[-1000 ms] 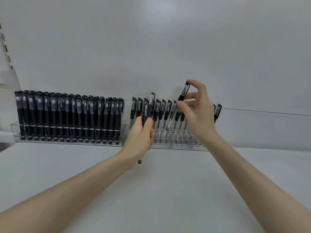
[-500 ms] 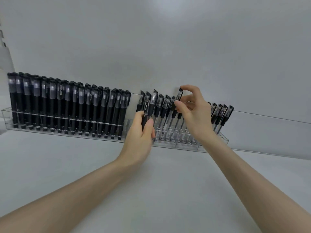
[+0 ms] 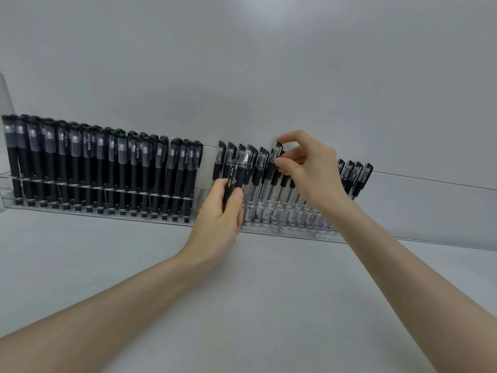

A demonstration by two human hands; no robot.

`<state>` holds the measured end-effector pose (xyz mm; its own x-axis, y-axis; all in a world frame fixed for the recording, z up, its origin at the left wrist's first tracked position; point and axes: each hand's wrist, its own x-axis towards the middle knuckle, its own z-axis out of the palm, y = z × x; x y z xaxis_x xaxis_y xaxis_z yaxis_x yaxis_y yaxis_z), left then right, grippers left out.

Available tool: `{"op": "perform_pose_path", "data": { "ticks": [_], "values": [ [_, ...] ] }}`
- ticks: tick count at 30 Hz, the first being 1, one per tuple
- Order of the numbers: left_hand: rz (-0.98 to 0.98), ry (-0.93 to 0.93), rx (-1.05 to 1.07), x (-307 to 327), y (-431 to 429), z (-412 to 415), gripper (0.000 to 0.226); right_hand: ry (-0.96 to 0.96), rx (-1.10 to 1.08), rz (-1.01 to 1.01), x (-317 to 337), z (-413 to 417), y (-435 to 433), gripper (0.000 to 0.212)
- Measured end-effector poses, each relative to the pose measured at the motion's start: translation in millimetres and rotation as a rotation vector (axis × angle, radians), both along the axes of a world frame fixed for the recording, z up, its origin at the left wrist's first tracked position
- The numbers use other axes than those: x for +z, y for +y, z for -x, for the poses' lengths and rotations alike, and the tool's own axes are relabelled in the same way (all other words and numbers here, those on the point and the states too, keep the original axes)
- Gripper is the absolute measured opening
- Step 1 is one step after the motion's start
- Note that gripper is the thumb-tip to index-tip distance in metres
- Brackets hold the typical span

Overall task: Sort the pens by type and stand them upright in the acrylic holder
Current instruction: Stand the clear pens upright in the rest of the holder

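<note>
The right hand (image 3: 312,173) is covering the middle of the row of clear-barrelled pens (image 3: 262,181), so any pens behind its palm and wrist are going unseen. The left hand (image 3: 217,219) is blocking the lower barrels of the first few in that row. The acrylic holder (image 3: 430,208), sitting on a white shelf (image 3: 269,305) against a pale wall (image 3: 242,63), is running out of the picture at both the left and right edges, and both forearms are being cut off at the bottom corners. The left hand is curling its fingers and thumb around a printed pen (image 3: 230,181), a dark one with white lettering, held upright just in front of the holder. A clear-capped pen (image 3: 247,160) is rising right beside it and may be in the same grasp, though the thumb is hiding where its barrel ends. The right hand is pinching the black cap of a leaning pen (image 3: 278,153), forefinger tip on top and thumb at the side, the other fingers bending loosely. That pen is standing tilted among the clear-barrelled ones, its lower end getting lost among neighbouring barrels. The black-barrelled pens (image 3: 102,168) are filling the holder's left stretch upright, their caps overlapping so that only well over a dozen can be told. Six or seven clear-barrelled caps are showing left of the right hand, and four more are leaning to its right.
</note>
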<state>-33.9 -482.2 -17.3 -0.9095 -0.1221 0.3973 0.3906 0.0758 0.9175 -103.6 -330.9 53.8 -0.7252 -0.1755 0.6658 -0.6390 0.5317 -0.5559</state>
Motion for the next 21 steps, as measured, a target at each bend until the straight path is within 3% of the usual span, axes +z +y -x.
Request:
{"op": "perform_pose_path", "data": {
  "ticks": [10, 13, 16, 21],
  "values": [
    [0.019, -0.033, -0.014, -0.9, 2.1, -1.7, 0.020, -0.020, -0.058, -0.090, -5.2, -7.2, -2.2, 0.023],
    [-0.021, -0.057, -0.085, 0.4, 3.4, -4.0, 0.019, -0.034, 0.023, 0.056, -7.7, -20.7, -1.1, 0.016],
    [-0.022, -0.062, -0.155, 0.7, 5.9, -7.2, 0.017, -0.173, 0.195, 0.202, -15.3, -33.9, -2.6, 0.021],
    [-0.045, -0.104, -0.225, -1.3, 12.2, -9.5, 0.021, -0.287, 0.300, 0.403, -21.6, -38.1, -0.4, 0.026]
  ]
}}
